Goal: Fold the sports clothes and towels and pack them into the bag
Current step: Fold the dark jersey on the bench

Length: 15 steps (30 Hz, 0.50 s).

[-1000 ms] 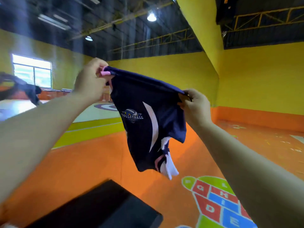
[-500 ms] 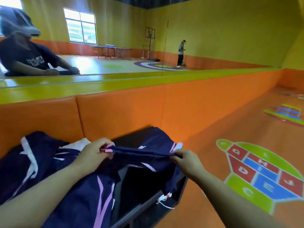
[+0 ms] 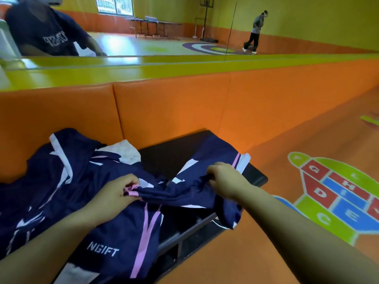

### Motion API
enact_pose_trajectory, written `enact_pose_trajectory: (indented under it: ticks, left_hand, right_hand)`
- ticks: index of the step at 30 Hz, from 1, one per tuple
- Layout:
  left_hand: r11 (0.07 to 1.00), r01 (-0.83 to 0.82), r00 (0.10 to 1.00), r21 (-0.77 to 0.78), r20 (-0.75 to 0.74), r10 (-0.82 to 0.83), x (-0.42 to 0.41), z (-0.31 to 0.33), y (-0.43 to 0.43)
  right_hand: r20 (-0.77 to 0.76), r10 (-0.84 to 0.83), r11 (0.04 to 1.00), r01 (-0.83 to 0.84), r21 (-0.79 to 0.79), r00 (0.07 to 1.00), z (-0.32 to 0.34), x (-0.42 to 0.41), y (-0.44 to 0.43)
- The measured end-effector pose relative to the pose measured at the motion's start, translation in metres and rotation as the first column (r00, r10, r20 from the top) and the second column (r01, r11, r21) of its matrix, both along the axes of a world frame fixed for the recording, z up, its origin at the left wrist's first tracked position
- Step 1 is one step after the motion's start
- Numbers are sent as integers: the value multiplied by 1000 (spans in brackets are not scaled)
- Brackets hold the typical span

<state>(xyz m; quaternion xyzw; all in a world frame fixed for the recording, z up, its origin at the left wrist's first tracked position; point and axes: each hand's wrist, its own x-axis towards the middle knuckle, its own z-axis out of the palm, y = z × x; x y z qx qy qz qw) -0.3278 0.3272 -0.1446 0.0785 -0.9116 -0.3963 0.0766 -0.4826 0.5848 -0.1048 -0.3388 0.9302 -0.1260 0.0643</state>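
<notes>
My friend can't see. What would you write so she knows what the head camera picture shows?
The left hand and right hand grip navy shorts with pink trim, stretched between them over a black bench. More navy clothes and a white towel lie heaped to the left, against an orange padded wall.

Left hand (image 3: 121, 191), right hand (image 3: 225, 179): tight pinch grips.

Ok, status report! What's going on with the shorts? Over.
Left grip and right grip pinching shorts at waistband. Shorts half down on bench, unfolded. Pile of clothes crowds bench's left side; no bag in sight.
</notes>
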Motion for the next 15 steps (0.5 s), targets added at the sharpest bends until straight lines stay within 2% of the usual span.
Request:
enact_pose_trajectory:
  ticks: [2, 4, 6, 10, 15]
  left_hand:
    - [1000, 6, 999, -28, 45, -4, 5, -3, -7]
    - [997, 18, 995, -68, 97, -12, 12, -7, -14]
    - [992, 40, 991, -116, 130, -25, 17, -11, -20]
    - [986, 102, 980, -134, 183, -77, 23, -19, -25]
    - [980, 125, 983, -152, 151, -102, 20, -30, -24]
  right_hand:
    - [17, 210, 978, -210, -8, 977, -2, 15, -30]
    - [113, 392, 915, -400, 58, 913, -15, 30, -54]
    - [212, 442, 884, -464, 66, 872, -34, 39, -62]
    - [358, 359, 931, -359, -69, 862, -62, 44, -54]
    - [408, 180, 983, -146, -113, 895, -77, 52, -41]
